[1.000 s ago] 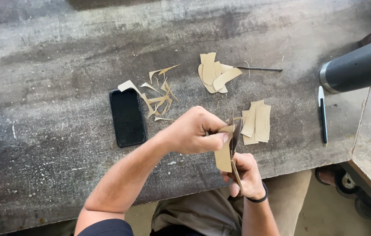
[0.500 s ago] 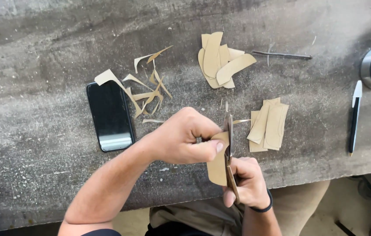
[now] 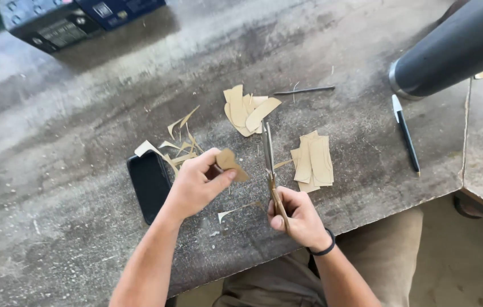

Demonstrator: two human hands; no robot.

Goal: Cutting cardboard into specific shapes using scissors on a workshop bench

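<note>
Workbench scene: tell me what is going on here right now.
A person sits at a worn grey workbench. The left hand pinches a small rounded tan cutout, while the right hand grips scissors, blades pointing away and clear of the piece. Thin offcuts lie by a black phone; two stacks of cut tan pieces sit beyond.

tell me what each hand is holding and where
Left hand pinches a tan cut piece at its lower edge; right hand holds scissors by the handles.
</note>
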